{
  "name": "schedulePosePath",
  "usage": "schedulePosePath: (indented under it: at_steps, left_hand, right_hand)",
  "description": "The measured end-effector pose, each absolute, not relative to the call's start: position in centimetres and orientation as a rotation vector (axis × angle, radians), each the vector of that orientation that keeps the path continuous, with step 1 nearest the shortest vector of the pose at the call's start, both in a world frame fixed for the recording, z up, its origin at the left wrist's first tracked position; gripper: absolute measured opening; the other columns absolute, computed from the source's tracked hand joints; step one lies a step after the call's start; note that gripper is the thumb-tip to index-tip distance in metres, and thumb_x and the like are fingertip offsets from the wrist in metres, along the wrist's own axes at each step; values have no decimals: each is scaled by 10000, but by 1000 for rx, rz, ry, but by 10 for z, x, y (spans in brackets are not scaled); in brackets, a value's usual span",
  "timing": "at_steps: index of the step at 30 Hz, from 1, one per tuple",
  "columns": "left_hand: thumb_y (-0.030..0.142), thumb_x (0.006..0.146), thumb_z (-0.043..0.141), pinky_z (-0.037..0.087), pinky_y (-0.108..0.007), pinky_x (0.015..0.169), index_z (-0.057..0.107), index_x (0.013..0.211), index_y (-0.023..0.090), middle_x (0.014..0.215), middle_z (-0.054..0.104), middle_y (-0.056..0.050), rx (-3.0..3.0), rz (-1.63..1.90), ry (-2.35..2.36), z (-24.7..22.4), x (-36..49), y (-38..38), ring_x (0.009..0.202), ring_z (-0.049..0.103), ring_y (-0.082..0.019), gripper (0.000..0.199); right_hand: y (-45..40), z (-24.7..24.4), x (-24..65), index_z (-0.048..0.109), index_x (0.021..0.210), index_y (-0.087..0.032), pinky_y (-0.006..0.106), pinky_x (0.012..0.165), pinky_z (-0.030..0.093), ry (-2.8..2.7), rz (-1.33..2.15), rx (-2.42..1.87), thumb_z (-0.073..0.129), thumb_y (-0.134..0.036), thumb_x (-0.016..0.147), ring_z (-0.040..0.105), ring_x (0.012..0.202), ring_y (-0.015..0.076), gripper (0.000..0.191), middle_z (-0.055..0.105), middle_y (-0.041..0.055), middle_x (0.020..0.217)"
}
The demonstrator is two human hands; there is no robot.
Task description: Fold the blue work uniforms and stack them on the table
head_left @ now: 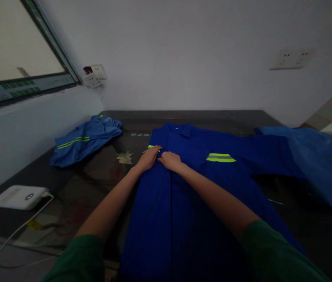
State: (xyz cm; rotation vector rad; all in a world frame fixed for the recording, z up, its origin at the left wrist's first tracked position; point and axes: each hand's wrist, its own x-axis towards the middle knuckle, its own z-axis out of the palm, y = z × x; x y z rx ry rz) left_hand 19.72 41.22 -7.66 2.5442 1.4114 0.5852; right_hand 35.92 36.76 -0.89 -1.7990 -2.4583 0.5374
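Observation:
A dark blue garment [189, 196] with a collar and yellow-green reflective strips lies spread on the dark table [109, 176]. Its right sleeve stretches out to the right, while the left side looks folded inward. My left hand [150, 156] rests on the left chest edge, beside the small reflective strip, with its fingers extended. Just right of it, my right hand [170, 159] is on the chest near the front opening, its fingers bent and closed on the cloth. The two hands are close together, below the collar.
A crumpled lighter blue garment [86, 139] lies at the back left. Another blue cloth [327, 164] is at the right edge. A white device [20, 197] with a cable sits at the left. The wall [183, 58] rises behind the table.

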Motion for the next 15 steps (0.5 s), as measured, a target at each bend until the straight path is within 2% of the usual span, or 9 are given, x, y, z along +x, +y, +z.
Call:
schedulePosePath:
  at_steps: [4,8,12,15]
  left_hand:
    - [186,950,264,323,-374,1143,477,1343,130,1443,481,-116,2555,573,1419,-73,198,409,1385,377,-176,450]
    - [296,981,271,294,-368,1157,465,1366,122,1463,456,-120,2572,510,1490,-71,202,407,1392,366,-187,465]
    - [355,986,282,252,-370,1174,433,1401,86,1497,400,-139,2629,400,1528,-71,205,409,1411,330,-204,517]
    - [355,981,302,251,-401,1172,389,1432,91,1515,366,-142,2654,323,1543,-69,207,410,1419,312,-220,530]
  right_hand:
    - [360,-9,365,580,1182,-158,378,840,496,-2483,424,-1763,467,-378,969,652,1057,280,326,677,157,1149]
    - [346,-18,371,519,1196,-148,349,774,494,-2456,199,-1784,491,-412,956,680,931,257,358,706,144,1013]
    - [331,-28,382,549,1138,-134,365,852,451,-2515,-82,-1603,554,-336,930,605,1038,261,290,664,157,1092]
    - [323,-28,395,576,1100,-146,374,864,431,-2531,-109,-1526,595,-339,905,555,1075,270,275,627,145,1139]
